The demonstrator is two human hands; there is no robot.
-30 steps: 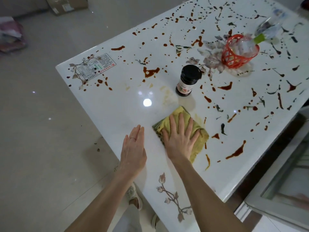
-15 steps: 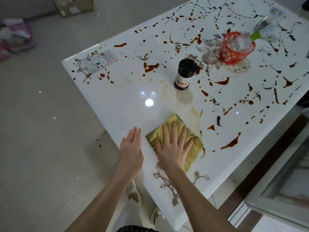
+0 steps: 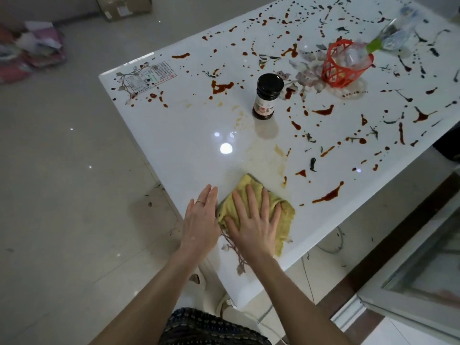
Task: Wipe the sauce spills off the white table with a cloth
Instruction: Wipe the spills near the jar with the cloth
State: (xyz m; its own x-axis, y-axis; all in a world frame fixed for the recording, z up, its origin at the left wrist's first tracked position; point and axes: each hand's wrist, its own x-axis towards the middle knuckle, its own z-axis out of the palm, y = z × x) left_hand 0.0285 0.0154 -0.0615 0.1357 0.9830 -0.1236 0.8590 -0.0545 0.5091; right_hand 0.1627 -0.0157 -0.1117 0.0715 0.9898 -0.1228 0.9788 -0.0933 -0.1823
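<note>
A yellow cloth (image 3: pixel 285 215) lies flat on the glossy white table (image 3: pixel 189 135) near its front edge. My right hand (image 3: pixel 251 222) presses down on the cloth with fingers spread. My left hand (image 3: pixel 200 220) rests flat on the table's left edge, beside the cloth, holding nothing. Red-brown sauce spills (image 3: pixel 327 195) and dark specks cover the table to the right and far side. Faint yellowish smears (image 3: pixel 278 150) mark the patch just beyond the cloth.
A dark jar with a black lid (image 3: pixel 266 98) stands mid-table. A red mesh basket (image 3: pixel 344 66) holding a plastic bottle (image 3: pixel 395 36) sits at the far right. A printed label (image 3: pixel 151 77) is at the far left corner. Boxes and clutter (image 3: pixel 32 51) lie on the floor.
My right hand has dragged the cloth toward me, to the table's front edge, leaving a smeared patch behind. My left hand stays flat beside it.
</note>
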